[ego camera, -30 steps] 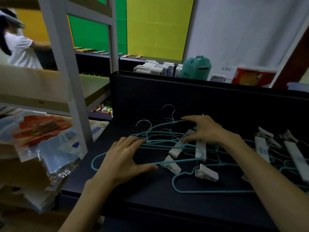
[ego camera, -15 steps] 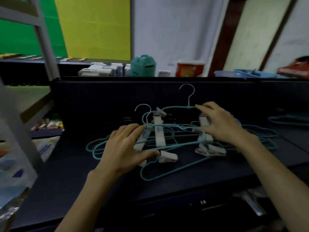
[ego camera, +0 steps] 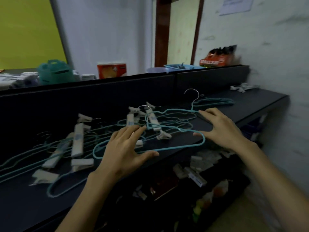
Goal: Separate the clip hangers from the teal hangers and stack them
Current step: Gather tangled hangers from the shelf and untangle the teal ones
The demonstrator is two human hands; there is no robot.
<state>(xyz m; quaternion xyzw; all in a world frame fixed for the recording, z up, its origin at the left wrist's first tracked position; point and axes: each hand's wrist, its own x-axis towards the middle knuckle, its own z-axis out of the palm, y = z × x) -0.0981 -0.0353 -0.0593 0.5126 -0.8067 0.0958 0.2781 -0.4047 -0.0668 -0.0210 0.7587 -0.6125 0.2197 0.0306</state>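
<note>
Head view: blue tray (ego camera: 173, 66), contents unclear.

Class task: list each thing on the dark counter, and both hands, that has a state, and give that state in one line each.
Left hand: open, spread on teal hanger.
Right hand: open, fingers on same hanger.
Hanger pile: tangled, unsorted.
Teal stack: sorted, flat, far right.
Loose clips: apart, by wall.

A dark shelf top (ego camera: 250, 104) carries everything, with a dark upright panel (ego camera: 83, 104) along its far edge. On the left and middle lies a tangle of teal hangers (ego camera: 180, 128) mixed with white clip hangers (ego camera: 77, 141). Far to the right lies a small stack of teal hangers (ego camera: 215, 102). In the far right corner lie some white clips (ego camera: 240, 87).
</note>
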